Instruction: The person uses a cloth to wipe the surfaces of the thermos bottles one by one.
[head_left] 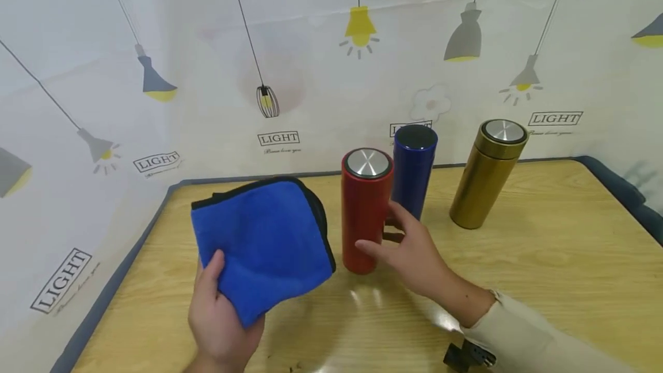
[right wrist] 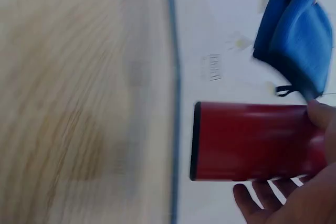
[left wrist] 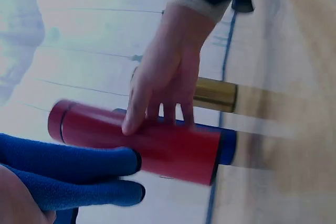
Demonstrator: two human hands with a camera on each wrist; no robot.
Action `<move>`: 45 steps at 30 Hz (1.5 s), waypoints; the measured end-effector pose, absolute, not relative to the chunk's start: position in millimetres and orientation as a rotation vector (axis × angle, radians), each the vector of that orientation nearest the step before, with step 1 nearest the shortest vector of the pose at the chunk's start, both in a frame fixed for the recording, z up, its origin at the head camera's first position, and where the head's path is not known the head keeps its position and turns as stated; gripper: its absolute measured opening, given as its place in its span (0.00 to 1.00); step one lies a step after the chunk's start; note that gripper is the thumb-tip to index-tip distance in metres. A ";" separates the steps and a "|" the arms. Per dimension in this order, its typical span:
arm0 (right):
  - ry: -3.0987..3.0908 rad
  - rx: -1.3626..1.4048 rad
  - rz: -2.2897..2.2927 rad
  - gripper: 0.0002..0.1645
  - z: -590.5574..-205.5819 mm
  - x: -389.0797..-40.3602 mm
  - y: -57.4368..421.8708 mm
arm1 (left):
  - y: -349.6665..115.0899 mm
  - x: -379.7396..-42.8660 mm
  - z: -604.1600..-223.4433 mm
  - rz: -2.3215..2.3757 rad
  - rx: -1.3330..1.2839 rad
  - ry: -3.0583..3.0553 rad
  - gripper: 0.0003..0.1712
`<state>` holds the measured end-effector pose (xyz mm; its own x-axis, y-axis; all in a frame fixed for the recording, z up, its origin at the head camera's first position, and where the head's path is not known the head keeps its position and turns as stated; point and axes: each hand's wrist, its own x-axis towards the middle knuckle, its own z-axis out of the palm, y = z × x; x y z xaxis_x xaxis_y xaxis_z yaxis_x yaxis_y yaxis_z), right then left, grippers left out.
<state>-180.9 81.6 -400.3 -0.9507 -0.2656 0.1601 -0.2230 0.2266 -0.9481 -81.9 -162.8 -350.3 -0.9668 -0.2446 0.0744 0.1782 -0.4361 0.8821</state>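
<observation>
A folded blue cloth [head_left: 264, 240] with black edging lies in my left hand [head_left: 223, 309], pinched between the thumb and the fingers beneath it. To its right, my right hand [head_left: 414, 252] grips a red thermos bottle [head_left: 362, 223] by its lower half, thumb in front and fingers round the far side. The bottle has a silver-topped lid and is held nearly upright. Its base [right wrist: 195, 142] appears raised off the tabletop in the right wrist view. In the left wrist view the cloth's layered folds [left wrist: 79, 166] come close to the red bottle [left wrist: 157, 145].
A blue thermos bottle [head_left: 414, 171] stands behind the red one, partly covered by it. Further right stands a gold thermos bottle [head_left: 487, 177]. Both are on the wooden table [head_left: 570, 258], whose back edge meets a wall covering [head_left: 321, 73] printed with lamps.
</observation>
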 end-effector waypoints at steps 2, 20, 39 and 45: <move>2.438 -0.483 -1.864 0.40 -395.3 -168.0 87.0 | -156.9 -85.8 -346.7 -2.425 0.040 -1.465 0.26; 2.399 -0.602 -1.942 0.36 -371.7 -110.8 110.3 | -93.5 -90.8 -340.8 -2.466 -0.304 -1.613 0.27; 2.374 -0.668 -1.936 0.36 -366.2 -97.0 106.6 | -86.0 -78.6 -368.8 -2.545 -0.264 -1.659 0.31; 2.411 -0.723 -1.867 0.35 -368.5 -95.5 104.8 | -86.1 -81.9 -361.0 -2.571 -0.333 -1.758 0.33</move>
<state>-95.5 104.8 -368.5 -0.8936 -0.3597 0.2684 -0.3500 0.1839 -0.9185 -81.9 -86.1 -361.0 -0.9773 0.1115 0.1800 0.1273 -0.3698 0.9204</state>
